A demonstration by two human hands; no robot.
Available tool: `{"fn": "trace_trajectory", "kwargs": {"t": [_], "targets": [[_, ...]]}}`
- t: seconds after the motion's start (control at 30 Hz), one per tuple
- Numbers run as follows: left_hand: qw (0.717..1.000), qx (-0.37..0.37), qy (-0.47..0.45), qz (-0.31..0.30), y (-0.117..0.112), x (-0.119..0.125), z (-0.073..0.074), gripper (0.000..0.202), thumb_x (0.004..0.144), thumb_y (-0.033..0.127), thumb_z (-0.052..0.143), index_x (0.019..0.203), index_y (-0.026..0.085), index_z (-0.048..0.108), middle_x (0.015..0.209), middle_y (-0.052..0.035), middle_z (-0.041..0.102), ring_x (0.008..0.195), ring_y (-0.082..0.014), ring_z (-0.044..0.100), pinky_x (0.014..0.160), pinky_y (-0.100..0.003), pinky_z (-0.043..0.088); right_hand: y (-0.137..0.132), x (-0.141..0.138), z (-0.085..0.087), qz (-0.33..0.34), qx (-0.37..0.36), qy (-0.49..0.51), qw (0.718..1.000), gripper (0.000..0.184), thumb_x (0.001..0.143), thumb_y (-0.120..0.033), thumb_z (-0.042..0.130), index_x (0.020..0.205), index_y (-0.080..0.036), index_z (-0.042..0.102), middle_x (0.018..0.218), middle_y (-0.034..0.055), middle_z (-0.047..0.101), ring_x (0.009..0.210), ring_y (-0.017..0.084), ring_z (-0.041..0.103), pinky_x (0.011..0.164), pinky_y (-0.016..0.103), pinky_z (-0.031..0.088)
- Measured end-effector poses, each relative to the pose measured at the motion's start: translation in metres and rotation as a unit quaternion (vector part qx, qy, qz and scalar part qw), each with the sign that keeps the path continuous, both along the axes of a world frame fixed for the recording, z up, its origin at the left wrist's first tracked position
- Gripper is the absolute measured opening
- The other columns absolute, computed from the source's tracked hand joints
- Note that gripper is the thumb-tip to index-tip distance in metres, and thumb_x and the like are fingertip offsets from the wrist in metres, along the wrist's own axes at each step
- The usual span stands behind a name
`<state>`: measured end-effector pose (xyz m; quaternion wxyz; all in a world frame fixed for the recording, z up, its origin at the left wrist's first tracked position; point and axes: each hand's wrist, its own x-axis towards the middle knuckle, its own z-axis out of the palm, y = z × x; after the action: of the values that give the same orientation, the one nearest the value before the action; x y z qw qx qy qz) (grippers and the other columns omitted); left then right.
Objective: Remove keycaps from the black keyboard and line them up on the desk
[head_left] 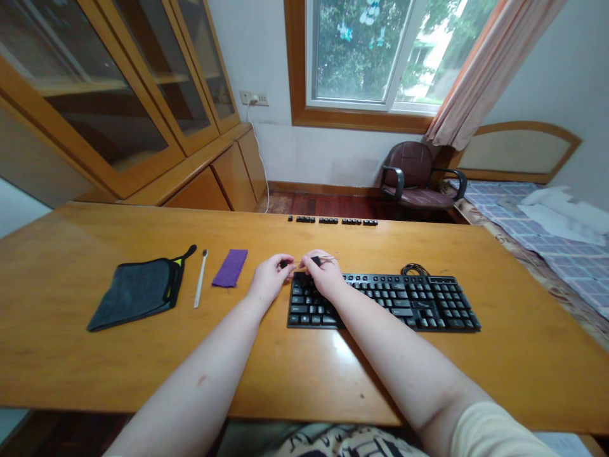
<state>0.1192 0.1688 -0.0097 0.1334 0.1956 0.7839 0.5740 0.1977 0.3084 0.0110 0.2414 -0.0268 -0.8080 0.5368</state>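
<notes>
A black keyboard [404, 304] lies on the wooden desk, and both hands are close together above its top left corner. Pinched in the fingers of my left hand [272, 274] is a small black piece [284, 263] that looks like a keycap. My right hand [324, 274] is closed around a small black-handled tool [316, 261] with thin wires sticking out, which resembles a wire keycap puller. A thin wire seems to run between the two hands. My right hand and forearm cover part of the keyboard's left half.
Loose keycaps [328, 221] are lined up along the desk's far edge. To the left lie a purple cloth [230, 268], a white-handled toothbrush [200, 279] and a dark grey cloth pouch [137, 292]. A coiled cable [415, 270] sits behind the keyboard. Beyond the desk [266, 368] stands a chair [416, 174].
</notes>
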Motion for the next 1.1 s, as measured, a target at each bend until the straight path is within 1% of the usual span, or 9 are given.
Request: {"fn": "trace_trajectory", "kwargs": {"t": [0.1,0.17,0.27,0.37,0.53,0.63,0.73,0.87,1.1], "targets": [[0.987,-0.081,0.139,0.006,-0.003,-0.001,0.004,0.019,0.069,0.03,0.066,0.084,0.019,0.069,0.082,-0.0062,0.068,0.074,-0.0196,0.062,0.075,-0.035,0.051,0.001,0.0,-0.002,-0.01,-0.003,-0.005,1.0,0.031,0.085,-0.034,0.048,0.064,-0.019,0.065,0.068,0.0033,0.062,0.071,0.016,0.059,0.072,0.027,0.046],[0.979,-0.103,0.174,0.009,-0.005,-0.003,0.005,0.02,0.07,0.025,0.064,0.089,0.019,0.07,0.087,-0.0066,0.068,0.08,-0.0206,0.062,0.08,-0.034,0.049,0.001,-0.001,-0.004,-0.028,-0.016,-0.01,0.999,0.032,0.085,-0.036,0.048,0.063,-0.019,0.065,0.069,0.0031,0.062,0.07,0.016,0.059,0.07,0.027,0.046],[0.975,-0.126,0.181,0.009,-0.006,-0.008,0.002,0.027,0.072,0.021,0.06,0.097,0.019,0.069,0.09,-0.0072,0.067,0.081,-0.0204,0.061,0.081,-0.034,0.049,0.003,-0.002,-0.007,-0.064,-0.045,-0.023,0.997,0.032,0.084,-0.039,0.049,0.064,-0.019,0.065,0.064,0.0021,0.061,0.067,0.016,0.059,0.066,0.026,0.045],[0.971,-0.148,0.187,0.008,-0.008,-0.012,-0.002,0.028,0.071,0.02,0.06,0.098,0.018,0.069,0.085,-0.0074,0.065,0.081,-0.0215,0.06,0.081,-0.035,0.048,0.006,-0.003,-0.011,-0.097,-0.078,-0.031,0.992,0.035,0.084,-0.043,0.048,0.065,-0.019,0.065,0.058,0.0011,0.058,0.061,0.015,0.057,0.062,0.026,0.044],[0.974,-0.157,0.16,0.008,-0.009,-0.011,-0.001,0.033,0.07,0.02,0.062,0.103,0.018,0.064,0.08,-0.0046,0.063,0.072,-0.0181,0.06,0.075,-0.032,0.049,0.006,-0.005,-0.011,-0.105,-0.118,-0.042,0.987,0.038,0.083,-0.046,0.048,0.064,-0.018,0.065,0.053,0.0,0.055,0.051,0.013,0.053,0.056,0.025,0.043],[0.98,-0.152,0.129,0.017,-0.008,-0.008,0.003,0.026,0.069,0.02,0.064,0.095,0.017,0.063,0.082,-0.0049,0.065,0.071,-0.0168,0.061,0.07,-0.029,0.049,0.006,-0.004,-0.009,-0.103,-0.123,-0.039,0.986,0.037,0.082,-0.045,0.049,0.062,-0.018,0.064,0.054,0.0003,0.055,0.051,0.013,0.053,0.055,0.024,0.043],[0.974,-0.156,0.163,0.003,-0.008,-0.007,0.006,0.019,0.07,0.02,0.063,0.089,0.017,0.065,0.085,-0.0058,0.065,0.074,-0.0182,0.061,0.071,-0.029,0.049,0.005,-0.004,-0.008,-0.102,-0.127,-0.034,0.986,0.037,0.082,-0.045,0.049,0.062,-0.017,0.065,0.054,0.0008,0.056,0.052,0.013,0.053,0.054,0.025,0.042],[0.956,-0.158,0.247,-0.015,-0.01,-0.006,0.01,0.022,0.073,0.023,0.061,0.093,0.021,0.068,0.084,-0.005,0.064,0.08,-0.0205,0.058,0.077,-0.031,0.047,0.006,-0.004,-0.009,-0.105,-0.12,-0.032,0.987,0.038,0.083,-0.046,0.048,0.064,-0.017,0.066,0.053,0.0007,0.056,0.053,0.014,0.053,0.055,0.025,0.042],[0.958,-0.152,0.245,0.012,-0.01,-0.003,0.012,0.023,0.073,0.024,0.064,0.096,0.02,0.065,0.085,-0.0027,0.062,0.079,-0.0175,0.059,0.078,-0.029,0.048,0.008,-0.007,-0.016,-0.124,-0.102,-0.021,0.987,0.04,0.083,-0.047,0.048,0.064,-0.018,0.067,0.051,0.0001,0.056,0.057,0.014,0.055,0.058,0.025,0.042]]}}
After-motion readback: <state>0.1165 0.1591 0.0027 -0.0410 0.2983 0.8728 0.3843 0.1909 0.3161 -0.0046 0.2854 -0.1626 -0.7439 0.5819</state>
